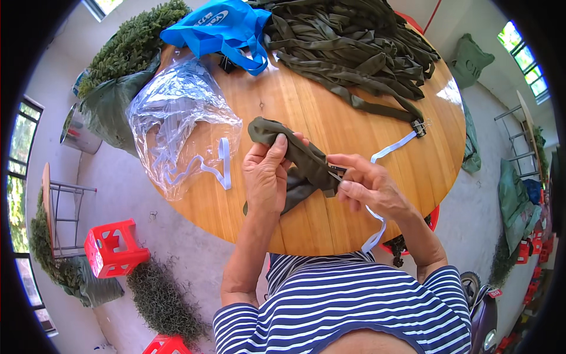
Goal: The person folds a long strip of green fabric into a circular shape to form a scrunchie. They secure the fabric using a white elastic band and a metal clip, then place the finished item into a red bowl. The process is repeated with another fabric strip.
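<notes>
Left hand (263, 177): pinching green cloth (306, 156)
Right hand (371, 187): pinching small dark thing (336, 169) at cloth's end
Green cloth: between both hands, over table (427, 189)
White band (392, 146): behind right hand

Shows white lettering on the blue bag (219, 28), far left on the round wooden table (407, 189); dark characters on the green sack (470, 62) beyond its far right; tiny, illegible marks on the red tag (494, 292) off its near right.
</notes>
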A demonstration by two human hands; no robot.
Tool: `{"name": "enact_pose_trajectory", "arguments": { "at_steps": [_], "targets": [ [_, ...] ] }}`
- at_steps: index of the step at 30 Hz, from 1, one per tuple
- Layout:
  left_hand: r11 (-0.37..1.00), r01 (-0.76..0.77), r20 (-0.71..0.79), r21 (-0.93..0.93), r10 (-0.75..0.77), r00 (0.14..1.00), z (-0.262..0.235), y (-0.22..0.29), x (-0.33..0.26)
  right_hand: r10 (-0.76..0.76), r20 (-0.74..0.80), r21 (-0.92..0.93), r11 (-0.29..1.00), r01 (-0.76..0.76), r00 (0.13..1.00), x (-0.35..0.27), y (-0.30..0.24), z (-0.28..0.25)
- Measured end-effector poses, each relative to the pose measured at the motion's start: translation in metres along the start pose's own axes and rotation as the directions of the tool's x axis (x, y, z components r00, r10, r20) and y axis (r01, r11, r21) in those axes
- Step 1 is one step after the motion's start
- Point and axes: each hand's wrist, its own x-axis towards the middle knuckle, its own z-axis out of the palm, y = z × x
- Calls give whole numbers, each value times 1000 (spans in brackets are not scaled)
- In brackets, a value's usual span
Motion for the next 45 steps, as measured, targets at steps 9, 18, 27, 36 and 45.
{"name": "enact_pose_trajectory", "arguments": {
  "at_steps": [9, 18, 27, 36, 45],
  "targets": [
    [942, 213, 128, 259, -252, 959, 15, -26, -28, -130, 23, -72, 989, 131, 991, 3, 19, -11],
    [982, 169, -51, 83, -165, 985, 2, -37, -19, -91, -145, -25, 996, 88, 985, -6, 18, 7],
    [954, 274, -24, 124, -273, 962, 13, -27, -28, -38, -115, -8, 999, 37, 993, -6, 23, -4],
    [981, 151, -116, -122, -165, 979, 23, -60, -42, -39, -239, 68, 996, 57, 970, -6, 28, 10],
    [868, 392, 255, -304, -322, 912, -3, 16, 9, -192, -25, -121, 975, 188, 981, -21, 0, -5]
  ]
}}
